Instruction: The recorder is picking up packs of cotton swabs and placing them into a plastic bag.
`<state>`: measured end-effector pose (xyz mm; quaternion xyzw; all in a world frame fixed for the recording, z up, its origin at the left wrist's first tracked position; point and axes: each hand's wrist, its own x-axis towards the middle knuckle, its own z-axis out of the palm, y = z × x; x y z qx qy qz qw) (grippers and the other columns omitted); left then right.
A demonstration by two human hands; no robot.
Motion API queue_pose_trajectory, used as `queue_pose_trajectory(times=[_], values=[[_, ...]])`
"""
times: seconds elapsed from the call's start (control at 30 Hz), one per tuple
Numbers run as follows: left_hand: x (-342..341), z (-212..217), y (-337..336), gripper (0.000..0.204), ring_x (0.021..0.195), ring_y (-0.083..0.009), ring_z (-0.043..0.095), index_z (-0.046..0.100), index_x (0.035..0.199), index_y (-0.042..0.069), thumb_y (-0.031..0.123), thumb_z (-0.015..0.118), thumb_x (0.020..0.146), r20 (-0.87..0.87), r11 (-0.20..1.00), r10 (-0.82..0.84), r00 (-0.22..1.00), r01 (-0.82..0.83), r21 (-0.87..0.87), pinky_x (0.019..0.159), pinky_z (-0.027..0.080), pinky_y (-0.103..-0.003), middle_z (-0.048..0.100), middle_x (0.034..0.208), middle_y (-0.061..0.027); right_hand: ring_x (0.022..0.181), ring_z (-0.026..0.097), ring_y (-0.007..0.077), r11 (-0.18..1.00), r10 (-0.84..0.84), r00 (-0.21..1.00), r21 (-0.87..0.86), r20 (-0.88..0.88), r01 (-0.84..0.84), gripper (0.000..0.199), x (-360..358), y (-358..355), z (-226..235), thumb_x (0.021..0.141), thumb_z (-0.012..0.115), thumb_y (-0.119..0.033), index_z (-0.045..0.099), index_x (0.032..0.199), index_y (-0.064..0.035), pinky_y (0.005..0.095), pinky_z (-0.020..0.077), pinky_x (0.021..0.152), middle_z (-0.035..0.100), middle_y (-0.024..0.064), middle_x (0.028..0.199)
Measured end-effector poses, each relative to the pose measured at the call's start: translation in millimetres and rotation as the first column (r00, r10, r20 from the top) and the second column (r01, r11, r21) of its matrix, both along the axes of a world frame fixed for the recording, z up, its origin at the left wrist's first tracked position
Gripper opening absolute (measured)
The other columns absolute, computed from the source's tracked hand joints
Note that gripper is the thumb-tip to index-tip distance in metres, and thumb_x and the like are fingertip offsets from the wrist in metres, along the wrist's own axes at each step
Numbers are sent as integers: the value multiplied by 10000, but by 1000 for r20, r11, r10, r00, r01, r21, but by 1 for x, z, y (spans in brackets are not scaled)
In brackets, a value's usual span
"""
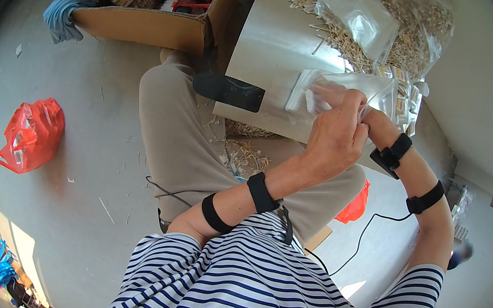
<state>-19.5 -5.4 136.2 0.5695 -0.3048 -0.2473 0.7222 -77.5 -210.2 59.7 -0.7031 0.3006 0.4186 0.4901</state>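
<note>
My left hand (338,132) is raised over the edge of a pale board (265,62) that rests on my lap, and it grips a small clear plastic bag (356,87). A bundle of thin wooden sticks (301,91) lies in the bag's left end. My right hand (372,122) is mostly hidden behind the left hand; only part of it and the wrist show, touching the same bag. Black bands circle both forearms.
Heaps of loose wooden sticks (395,36) and more clear bags (354,12) cover the far side of the board. An open cardboard box (151,24) with clothes stands far left. A red plastic bag (32,133) lies on the concrete floor. A black cable (368,228) runs right.
</note>
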Motion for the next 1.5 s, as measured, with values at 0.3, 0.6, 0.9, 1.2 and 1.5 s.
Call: queue_pose_trajectory(times=[0.3,0.6,0.9,1.2,1.5], values=[[4,-2,5,333,558,-252,537,445,1135,-5,-14,593,837,-107,999,-14,994,11,-31,547,418,-363,523,652,-133,1118,518,261,929,353,883,-227,308,-292,528,-34,-1,-44,884,620,-163,473,1379,-52,323,429,997,564,115,1244],[4,-9,5,350,537,-214,498,444,1149,-6,-26,586,830,-160,999,4,987,-11,-44,537,406,-343,496,623,-113,949,510,77,999,-48,928,16,368,45,348,-46,28,-24,958,552,-104,529,1306,-110,241,473,879,551,-21,1030],[10,-4,4,361,664,-377,598,438,1150,-31,-25,562,811,-185,997,-73,980,66,-43,639,446,-467,568,680,-196,1004,519,148,1000,-6,925,-16,379,13,378,-17,46,37,954,552,-112,495,1324,-63,277,451,929,552,59,1075],[3,4,8,325,526,-137,480,463,1152,-2,-27,566,845,-239,994,-46,970,21,-106,518,401,-296,500,608,-66,1106,540,229,934,337,818,-278,467,-226,434,-21,51,-25,934,550,-95,458,1348,-4,325,420,1027,578,150,1186],[21,8,19,338,535,-50,509,453,1199,-4,-12,574,884,-248,986,-164,955,169,-1,479,392,-208,553,626,-10,700,588,143,948,-275,893,253,355,191,270,9,65,89,897,582,-105,649,1154,-60,295,506,658,628,41,857]])
